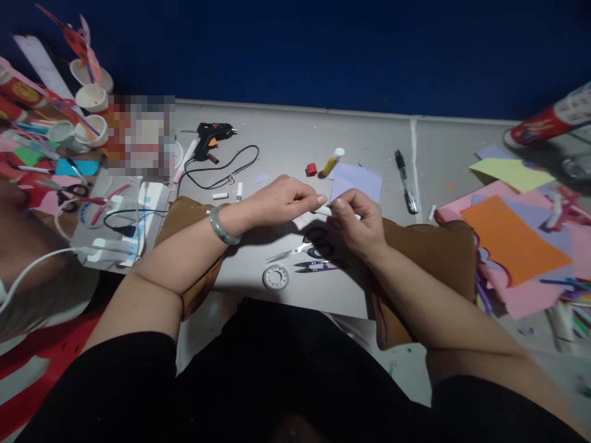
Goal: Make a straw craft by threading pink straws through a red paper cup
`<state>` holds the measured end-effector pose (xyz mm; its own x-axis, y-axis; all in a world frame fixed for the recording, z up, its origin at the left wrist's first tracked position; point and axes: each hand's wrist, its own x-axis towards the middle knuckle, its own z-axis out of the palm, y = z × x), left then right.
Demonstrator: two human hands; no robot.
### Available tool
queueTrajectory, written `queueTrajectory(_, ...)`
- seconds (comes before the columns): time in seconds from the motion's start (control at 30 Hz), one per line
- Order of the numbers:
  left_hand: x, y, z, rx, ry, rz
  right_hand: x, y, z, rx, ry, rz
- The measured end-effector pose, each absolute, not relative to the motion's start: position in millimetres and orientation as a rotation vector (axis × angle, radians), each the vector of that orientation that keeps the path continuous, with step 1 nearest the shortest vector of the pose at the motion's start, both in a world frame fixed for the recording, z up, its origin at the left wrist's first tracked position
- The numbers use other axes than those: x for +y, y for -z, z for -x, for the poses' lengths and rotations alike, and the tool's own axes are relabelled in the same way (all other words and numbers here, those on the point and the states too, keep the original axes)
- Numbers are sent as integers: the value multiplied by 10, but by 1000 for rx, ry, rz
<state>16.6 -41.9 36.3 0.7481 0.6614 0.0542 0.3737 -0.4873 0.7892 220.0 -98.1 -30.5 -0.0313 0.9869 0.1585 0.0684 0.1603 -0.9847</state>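
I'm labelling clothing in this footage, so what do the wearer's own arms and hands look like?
Both arms have plain black sleeves that end near the elbows, leaving the forearms bare. The left hand is ungloved, with a rounded, mottled grey-green bangle at its wrist. The right hand is also ungloved, with nothing visible on its wrist.

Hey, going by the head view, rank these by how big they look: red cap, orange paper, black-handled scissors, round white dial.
Largest to smallest:
1. Orange paper
2. Black-handled scissors
3. Round white dial
4. Red cap
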Motion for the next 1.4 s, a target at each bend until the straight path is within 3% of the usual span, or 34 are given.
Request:
queueTrajectory(0.5, -554, -294, -185, 719, -689, -2323, -1005, 224, -2036, -1185, -1423, 840)
queueTrajectory(0.8, -415, -392, -91, 638, -365, -2335, -972, 69, -2111, -1577, -1119, 1009)
queueTrajectory(0.97, -216, -489, 75, 580, 49, -2303, -969, -262, -2513, -2268, -432, 1429)
queueTrajectory(1.17, -30, -567, 270, 699, 221, -2355, -971, -534, -3679, -1638, 296, 2545)
queueTrajectory(1.27, -13, -583, 306, 706, 393, -2341, -1027, -483, -4231, -1272, 187, 2941)
queueTrajectory(1.4, -19, -563, 318, 789, 559, -2345, -1092, -295, -4658, -1059, 21, 3070)
